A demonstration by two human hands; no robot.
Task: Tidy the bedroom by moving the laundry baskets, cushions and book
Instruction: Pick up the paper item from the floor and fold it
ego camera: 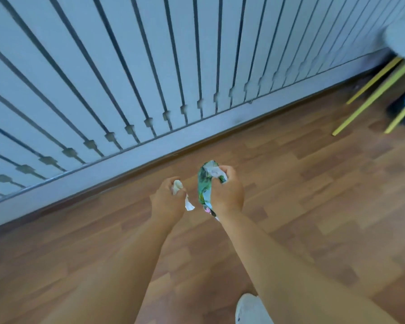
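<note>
Laundry baskets, cushions and book: none in view, so their whereabouts cannot be told from here. At centre frame the person's left hand (167,198) is closed in a grip on a small crumpled white scrap (177,186); the right hand (227,195) is closed on a crumpled green printed wrapper (205,183). Both are held over the wood floor (313,206), near the slatted wall (126,78). Yellow legs (369,99) show at right edge. Judgement: this is litter clearing. Recommended: keep both fists closed, bin the scraps, then free both hands for the baskets.
</note>
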